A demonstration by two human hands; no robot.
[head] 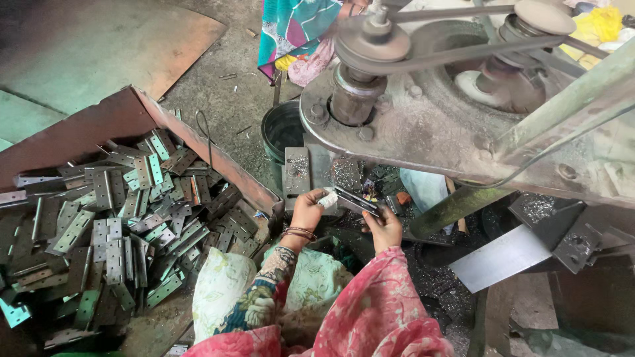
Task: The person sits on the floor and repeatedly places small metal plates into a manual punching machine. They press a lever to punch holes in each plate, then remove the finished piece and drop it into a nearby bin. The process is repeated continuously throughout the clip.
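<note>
While both grips clench a hinge [357, 200] | gritty workshop floor [225, 99] | hinge pile [119, 218]

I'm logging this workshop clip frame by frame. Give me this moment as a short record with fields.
Left hand: grips one end of a dark metal hinge
Right hand: holds the hinge's other end
Machine: belt-driven pulleys directly above the hands
Tray: rusty, piled with metal hinges, at the person's left
Bucket: dark, behind the machine's base
</note>
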